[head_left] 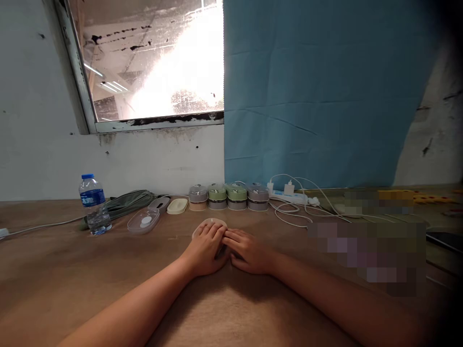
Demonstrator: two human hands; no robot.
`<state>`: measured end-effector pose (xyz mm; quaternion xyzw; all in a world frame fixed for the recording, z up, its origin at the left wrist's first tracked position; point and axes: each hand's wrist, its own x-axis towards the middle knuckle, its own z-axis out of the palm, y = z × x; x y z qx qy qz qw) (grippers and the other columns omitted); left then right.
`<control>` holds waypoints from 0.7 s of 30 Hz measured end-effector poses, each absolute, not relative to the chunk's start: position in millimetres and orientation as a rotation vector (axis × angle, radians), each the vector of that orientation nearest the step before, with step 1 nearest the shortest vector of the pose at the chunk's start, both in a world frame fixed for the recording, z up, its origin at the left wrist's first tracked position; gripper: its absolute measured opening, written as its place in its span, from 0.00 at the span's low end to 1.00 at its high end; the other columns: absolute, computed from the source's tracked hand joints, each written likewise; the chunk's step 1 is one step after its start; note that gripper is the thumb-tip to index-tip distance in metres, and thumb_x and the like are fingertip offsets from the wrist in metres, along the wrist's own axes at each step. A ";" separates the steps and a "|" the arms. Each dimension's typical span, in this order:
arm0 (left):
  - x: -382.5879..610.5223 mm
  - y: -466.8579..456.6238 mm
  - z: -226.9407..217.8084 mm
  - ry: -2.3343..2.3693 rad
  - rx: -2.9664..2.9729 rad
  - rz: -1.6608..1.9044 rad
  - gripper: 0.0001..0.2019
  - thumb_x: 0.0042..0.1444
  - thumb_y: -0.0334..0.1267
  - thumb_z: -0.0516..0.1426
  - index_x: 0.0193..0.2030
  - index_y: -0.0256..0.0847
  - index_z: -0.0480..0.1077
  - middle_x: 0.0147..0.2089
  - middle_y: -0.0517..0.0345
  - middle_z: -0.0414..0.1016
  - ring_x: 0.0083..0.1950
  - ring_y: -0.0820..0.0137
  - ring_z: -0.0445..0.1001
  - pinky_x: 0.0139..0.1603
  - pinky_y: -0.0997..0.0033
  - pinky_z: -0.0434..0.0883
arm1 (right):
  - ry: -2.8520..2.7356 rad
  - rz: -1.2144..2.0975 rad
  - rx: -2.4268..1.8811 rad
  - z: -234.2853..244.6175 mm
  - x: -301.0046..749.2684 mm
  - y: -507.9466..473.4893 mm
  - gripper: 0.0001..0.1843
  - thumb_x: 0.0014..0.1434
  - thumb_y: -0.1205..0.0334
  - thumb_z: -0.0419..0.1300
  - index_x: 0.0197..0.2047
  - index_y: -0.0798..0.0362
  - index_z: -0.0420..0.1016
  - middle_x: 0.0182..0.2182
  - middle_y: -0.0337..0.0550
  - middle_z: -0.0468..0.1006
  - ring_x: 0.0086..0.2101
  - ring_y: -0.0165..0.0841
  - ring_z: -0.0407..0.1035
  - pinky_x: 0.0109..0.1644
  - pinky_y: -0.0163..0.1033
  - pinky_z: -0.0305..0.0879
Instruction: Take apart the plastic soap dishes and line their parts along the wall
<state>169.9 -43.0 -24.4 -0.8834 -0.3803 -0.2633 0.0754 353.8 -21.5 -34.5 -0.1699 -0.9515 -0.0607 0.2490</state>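
On the brown tabletop, my left hand (207, 248) lies over a small pale container (197, 228), its fingers curled across the top. Only the container's light rim shows round the fingertips; the rest is hidden. From the right, my right hand (249, 251) reaches its fingers to the container's side, the fingertips meeting my left hand. Behind stand several small lidded boxes in a row: a purple-topped one (198, 196), two green-topped ones (217, 195) and another purple one (258, 196). A cream oval lid (177, 206) and a clear oval cover (143, 222) lie left of them.
At the left stands a water bottle (94, 207) beside a dark grey-green cloth item (130, 202). A grey oval piece (161, 204) lies near it. A white power strip (291, 196) with tangled cables (289, 212) sits at the back right. The right side is partly blurred out.
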 end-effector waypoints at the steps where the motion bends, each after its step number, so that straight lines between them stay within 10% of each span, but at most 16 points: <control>1: 169.1 -41.9 -29.4 -1.155 -2.652 -0.811 0.28 0.48 0.44 0.56 0.56 0.41 0.56 0.55 0.48 0.63 0.56 0.59 0.61 0.59 0.57 0.53 | -2.565 -0.192 -0.465 -35.0 354.0 -20.9 0.25 0.51 0.69 0.52 0.54 0.58 0.61 0.51 0.53 0.66 0.52 0.40 0.58 0.56 0.47 0.55; 11: 135.8 -25.4 -26.8 -1.417 -2.726 -0.964 0.14 0.39 0.47 0.61 0.29 0.40 0.70 0.35 0.56 0.71 0.41 0.64 0.69 0.40 0.70 0.64 | -2.514 -0.126 -0.473 -36.8 355.2 -17.6 0.22 0.50 0.72 0.52 0.49 0.54 0.64 0.43 0.49 0.71 0.46 0.37 0.63 0.51 0.45 0.61; 21: 133.6 -21.2 -28.8 -1.580 -2.749 -1.470 0.18 0.40 0.52 0.61 0.26 0.36 0.69 0.27 0.61 0.67 0.30 0.73 0.65 0.31 0.77 0.59 | -2.524 -0.209 -0.465 -31.3 355.3 -23.9 0.23 0.53 0.70 0.50 0.54 0.53 0.61 0.51 0.49 0.65 0.50 0.38 0.59 0.53 0.45 0.59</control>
